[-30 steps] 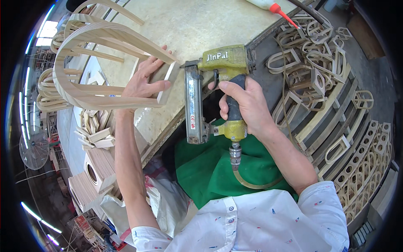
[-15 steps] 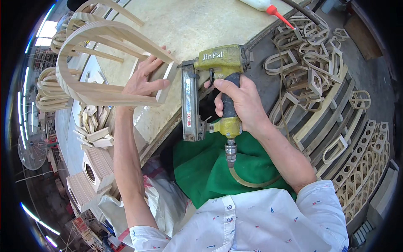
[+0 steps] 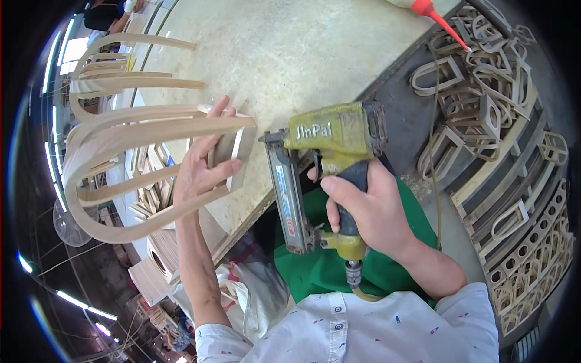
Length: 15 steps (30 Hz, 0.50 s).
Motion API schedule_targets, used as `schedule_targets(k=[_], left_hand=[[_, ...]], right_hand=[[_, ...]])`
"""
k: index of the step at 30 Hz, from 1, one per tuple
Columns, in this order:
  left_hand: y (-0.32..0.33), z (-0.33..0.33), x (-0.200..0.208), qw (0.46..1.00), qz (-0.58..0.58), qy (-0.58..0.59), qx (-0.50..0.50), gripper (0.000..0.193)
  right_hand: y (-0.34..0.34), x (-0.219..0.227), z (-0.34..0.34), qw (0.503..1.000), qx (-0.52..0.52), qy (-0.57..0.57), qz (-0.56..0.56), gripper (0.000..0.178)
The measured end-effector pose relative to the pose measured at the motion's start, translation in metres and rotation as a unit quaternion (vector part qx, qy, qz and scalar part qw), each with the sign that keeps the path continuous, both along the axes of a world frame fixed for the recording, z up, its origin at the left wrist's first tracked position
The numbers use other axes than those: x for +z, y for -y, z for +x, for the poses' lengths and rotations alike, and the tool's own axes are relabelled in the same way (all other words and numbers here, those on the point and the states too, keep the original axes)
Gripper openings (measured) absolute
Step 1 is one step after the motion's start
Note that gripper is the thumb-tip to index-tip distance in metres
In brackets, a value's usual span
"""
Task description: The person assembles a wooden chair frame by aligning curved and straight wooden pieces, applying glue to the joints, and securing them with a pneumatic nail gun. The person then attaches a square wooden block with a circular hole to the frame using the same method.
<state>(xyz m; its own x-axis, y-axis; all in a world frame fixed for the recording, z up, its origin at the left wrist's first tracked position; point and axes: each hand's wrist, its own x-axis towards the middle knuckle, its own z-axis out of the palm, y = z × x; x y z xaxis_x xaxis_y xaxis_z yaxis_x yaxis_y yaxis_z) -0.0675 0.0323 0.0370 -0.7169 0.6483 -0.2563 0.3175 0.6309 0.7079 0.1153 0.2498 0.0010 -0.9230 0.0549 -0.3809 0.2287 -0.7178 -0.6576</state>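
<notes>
My left hand (image 3: 203, 160) is closed around the end of a U-shaped bent wood frame (image 3: 136, 134), its thumb and fingers pressed against a short wooden crosspiece (image 3: 243, 151) between the two legs. The rounded end of the frame points left, raised above the table. In my right hand (image 3: 384, 209) is a yellow-green pneumatic nail gun (image 3: 342, 136), gripped by its black handle, with an air hose at the bottom. The gun's nose sits just right of the crosspiece with a small gap. My right index finger is near the trigger, partly hidden.
A worn pale tabletop (image 3: 260, 66) carries another U-shaped frame (image 3: 142, 39) at the far left and small wood offcuts (image 3: 157, 181). Panels with a round hole (image 3: 148, 269) are stacked lower left. A red bottle nozzle (image 3: 445, 24) overhangs the right edge, near piled wooden frames (image 3: 484, 78).
My left hand has tilted the frame, its rounded end swinging down and left. The nail gun has moved slightly down and right, its nose off the crosspiece corner. The view has shifted too.
</notes>
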Motion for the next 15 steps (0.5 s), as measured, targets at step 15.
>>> schedule_targets(k=[15], left_hand=[[0.0,-0.003,-0.005,1.0,0.01,0.005,0.015,0.079]], right_hand=[[-0.003,0.003,-0.016,0.999,0.015,0.029,-0.02,0.024]])
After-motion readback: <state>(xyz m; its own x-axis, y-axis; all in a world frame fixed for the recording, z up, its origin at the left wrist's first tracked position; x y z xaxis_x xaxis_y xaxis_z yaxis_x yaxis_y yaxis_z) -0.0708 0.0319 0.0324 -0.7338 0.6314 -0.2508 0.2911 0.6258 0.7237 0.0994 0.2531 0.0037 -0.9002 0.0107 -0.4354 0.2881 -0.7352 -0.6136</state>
